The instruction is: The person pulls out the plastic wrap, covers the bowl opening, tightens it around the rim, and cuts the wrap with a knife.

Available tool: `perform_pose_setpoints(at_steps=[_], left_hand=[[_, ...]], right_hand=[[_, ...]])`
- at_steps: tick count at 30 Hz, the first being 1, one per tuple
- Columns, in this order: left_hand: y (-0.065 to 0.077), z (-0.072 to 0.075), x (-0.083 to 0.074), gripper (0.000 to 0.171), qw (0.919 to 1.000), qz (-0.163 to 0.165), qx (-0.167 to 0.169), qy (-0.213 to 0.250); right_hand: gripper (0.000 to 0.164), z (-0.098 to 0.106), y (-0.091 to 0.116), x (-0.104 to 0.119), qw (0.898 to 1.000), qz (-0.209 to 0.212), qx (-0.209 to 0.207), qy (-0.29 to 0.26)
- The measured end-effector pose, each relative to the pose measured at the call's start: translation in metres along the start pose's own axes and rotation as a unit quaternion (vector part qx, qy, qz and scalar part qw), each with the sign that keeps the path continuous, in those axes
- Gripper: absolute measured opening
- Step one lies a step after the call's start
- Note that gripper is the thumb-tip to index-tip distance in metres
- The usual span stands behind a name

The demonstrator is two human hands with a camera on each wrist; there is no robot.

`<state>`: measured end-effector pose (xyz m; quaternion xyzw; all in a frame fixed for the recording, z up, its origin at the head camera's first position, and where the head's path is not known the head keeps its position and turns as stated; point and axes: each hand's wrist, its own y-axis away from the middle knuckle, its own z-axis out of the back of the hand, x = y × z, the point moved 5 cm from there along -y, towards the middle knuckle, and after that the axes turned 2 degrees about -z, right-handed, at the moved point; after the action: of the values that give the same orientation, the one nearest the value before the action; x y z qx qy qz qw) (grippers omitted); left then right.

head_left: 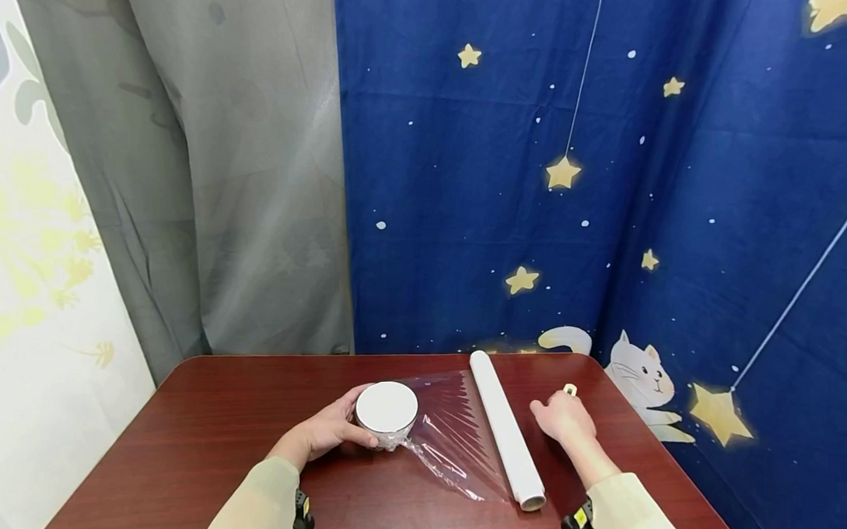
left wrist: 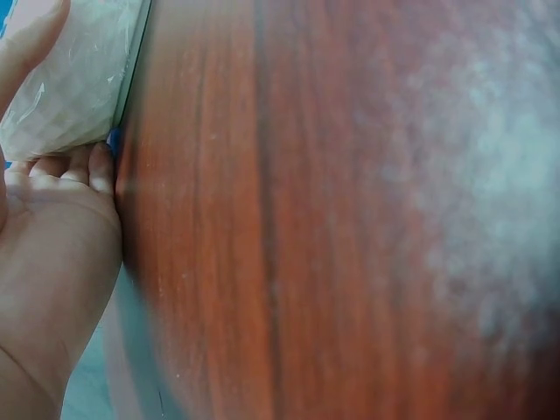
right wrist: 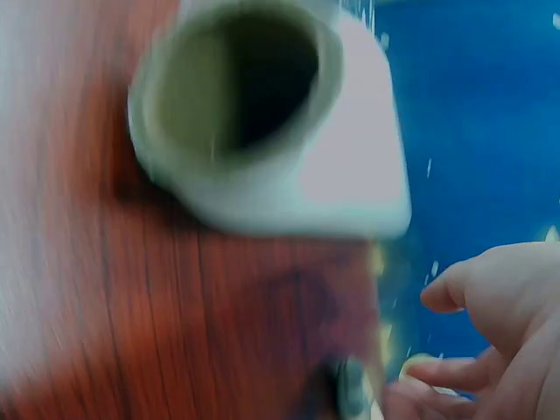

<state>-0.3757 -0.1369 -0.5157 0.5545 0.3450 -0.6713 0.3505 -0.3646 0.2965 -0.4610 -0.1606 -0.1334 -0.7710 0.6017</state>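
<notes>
My left hand (head_left: 327, 427) grips a round container (head_left: 387, 408) with a flat white top and dark rim, thumb on the near side. In the left wrist view, crinkled clear film covers its pale side, with fingers curved beneath. Clear plastic wrap (head_left: 446, 431) stretches from the container to a long white roll (head_left: 506, 429), bunching into a twist near the container. Right of the roll, my right hand (head_left: 567, 417) reaches over the table, thumb apart from the fingers. At its fingertips is a small cream-coloured object (head_left: 570, 389), its kind unclear and partly hidden by the hand.
The dark red-brown wooden table (head_left: 253, 403) has rounded far corners. Right behind it hang a grey curtain (head_left: 267, 184) and a blue curtain (head_left: 462, 177) with stars and a white cat. The roll's hollow end (right wrist: 236, 87) looms close in the right wrist view.
</notes>
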Motion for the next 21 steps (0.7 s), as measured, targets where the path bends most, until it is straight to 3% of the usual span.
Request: perform_pose_setpoints(at_steps=[6,10,16,21], left_hand=[[0.001,0.001,0.002,0.107,1.0,0.0,-0.001,-0.003],[0.001,0.0,0.004,0.106,1.0,0.001,-0.001,-0.006],[0.002,-0.001,0.001,0.107,1.0,-0.002,0.0,-0.008],[0.001,0.0,0.0,0.106,0.9999,-0.002,-0.002,-0.015]], right_hand=[[0.077,-0.003,-0.016,-0.028,0.995,-0.095,-0.004,-0.023],[0.07,-0.01,-0.021,-0.037,0.991,-0.124,0.006,-0.048],[0.053,-0.016,-0.028,-0.046,0.99,-0.126,0.006,-0.069],[0.04,-0.015,-0.028,-0.044,0.994,-0.092,0.01,-0.066]])
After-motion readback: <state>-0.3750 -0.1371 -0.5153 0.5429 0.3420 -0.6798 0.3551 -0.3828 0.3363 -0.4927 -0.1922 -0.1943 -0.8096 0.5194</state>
